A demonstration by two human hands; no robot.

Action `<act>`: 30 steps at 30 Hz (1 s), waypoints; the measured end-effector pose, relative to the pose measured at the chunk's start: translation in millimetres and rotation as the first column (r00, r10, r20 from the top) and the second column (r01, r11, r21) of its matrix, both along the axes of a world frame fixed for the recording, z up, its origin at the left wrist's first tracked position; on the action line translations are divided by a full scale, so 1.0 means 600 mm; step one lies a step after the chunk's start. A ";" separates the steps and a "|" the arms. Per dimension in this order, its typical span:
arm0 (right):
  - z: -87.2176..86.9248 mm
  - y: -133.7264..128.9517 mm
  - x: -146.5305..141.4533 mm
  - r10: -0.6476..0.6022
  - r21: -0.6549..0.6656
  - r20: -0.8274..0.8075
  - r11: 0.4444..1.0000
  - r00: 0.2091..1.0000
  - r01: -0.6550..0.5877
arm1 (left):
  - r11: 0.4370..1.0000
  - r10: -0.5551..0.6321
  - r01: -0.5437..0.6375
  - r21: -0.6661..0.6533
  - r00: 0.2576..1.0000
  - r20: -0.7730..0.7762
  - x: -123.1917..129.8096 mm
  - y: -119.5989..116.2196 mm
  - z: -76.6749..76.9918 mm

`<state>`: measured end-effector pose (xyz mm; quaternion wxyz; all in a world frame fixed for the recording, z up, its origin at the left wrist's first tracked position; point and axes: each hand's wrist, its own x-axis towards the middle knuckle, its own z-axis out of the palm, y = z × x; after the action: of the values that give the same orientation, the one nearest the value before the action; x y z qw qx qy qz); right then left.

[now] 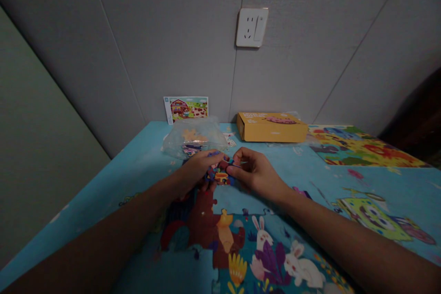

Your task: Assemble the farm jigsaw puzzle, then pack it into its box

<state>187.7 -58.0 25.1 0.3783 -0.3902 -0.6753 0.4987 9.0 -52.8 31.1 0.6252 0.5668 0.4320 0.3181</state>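
Puzzle pieces in dark blue, red and orange are held between my two hands above the table. My left hand is closed around their left side, its fingers partly hidden beneath them. The thumb and fingers of my right hand pinch their right edge. Below lies a partly joined puzzle showing a brown bear, a yellow animal, white rabbits and flowers. Its upper left part is dark, and blue tablecloth shows through gaps in it.
A clear plastic bag with pieces inside lies behind my left hand. A farm picture card leans on the wall. Farther right are a yellow box and a colourful finished picture. The tablecloth has cartoon prints.
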 end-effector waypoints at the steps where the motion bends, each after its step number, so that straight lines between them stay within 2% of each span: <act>1: 0.000 0.001 -0.001 -0.039 -0.024 -0.003 0.999 0.999 0.039 | 0.999 -0.030 0.030 0.015 1.000 0.006 0.001 -0.003 0.002; 4: 0.001 0.002 -0.003 -0.076 -0.069 -0.023 0.995 0.997 0.074 | 0.992 -0.092 0.096 0.078 0.995 -0.050 0.002 -0.012 0.009; 6: 0.004 0.000 -0.001 -0.100 -0.010 -0.016 0.995 0.995 0.100 | 0.991 -0.083 0.087 0.104 0.995 -0.046 0.000 -0.015 0.014; 8: 0.012 -0.003 0.003 -0.181 0.166 0.057 0.971 0.982 0.169 | 0.994 -0.018 0.012 0.106 0.998 0.059 -0.004 -0.014 0.018; 9: 0.018 -0.006 0.005 -0.222 0.282 0.110 0.942 0.969 0.183 | 0.994 0.026 -0.039 0.102 0.992 0.126 -0.006 -0.012 0.019; 10: 0.024 -0.010 0.008 -0.239 0.390 0.170 0.907 0.956 0.157 | 0.991 0.068 -0.088 0.099 0.980 0.185 -0.008 -0.010 0.020; 12: 0.037 -0.020 0.012 -0.139 0.497 0.315 0.867 0.939 -0.038 | 0.982 0.131 -0.161 0.103 0.959 0.250 -0.012 -0.006 0.022; 14: 0.048 -0.031 0.012 0.111 0.421 0.473 0.843 0.874 -0.334 | 0.974 0.165 -0.199 0.108 0.951 0.263 -0.014 -0.003 0.023; 16: 0.054 -0.041 0.010 0.370 0.238 0.566 0.782 0.737 -0.576 | 0.973 0.177 -0.209 0.101 0.950 0.257 -0.013 -0.002 0.023; 17: 0.055 -0.046 0.009 0.462 0.156 0.578 0.747 0.672 -0.647 | 0.973 0.178 -0.208 0.097 0.951 0.252 -0.012 -0.003 0.024; 19: 0.057 -0.054 0.006 0.567 0.062 0.571 0.691 0.594 -0.720 | 0.976 0.169 -0.197 0.096 0.955 0.242 -0.011 -0.004 0.023; 23: 0.062 -0.066 0.005 0.577 0.087 0.601 0.641 0.553 -0.763 | 0.979 0.168 -0.189 0.080 0.962 0.215 -0.011 -0.004 0.021; 30: 0.075 -0.079 0.009 0.431 0.179 0.727 0.632 0.534 -0.754 | 0.975 0.201 -0.216 0.047 0.956 0.213 -0.011 -0.003 0.020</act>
<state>193.0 -105.4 69.9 0.0153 -0.1622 -0.9521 0.2588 2.2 -54.4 43.0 0.6095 0.5033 0.4105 0.4546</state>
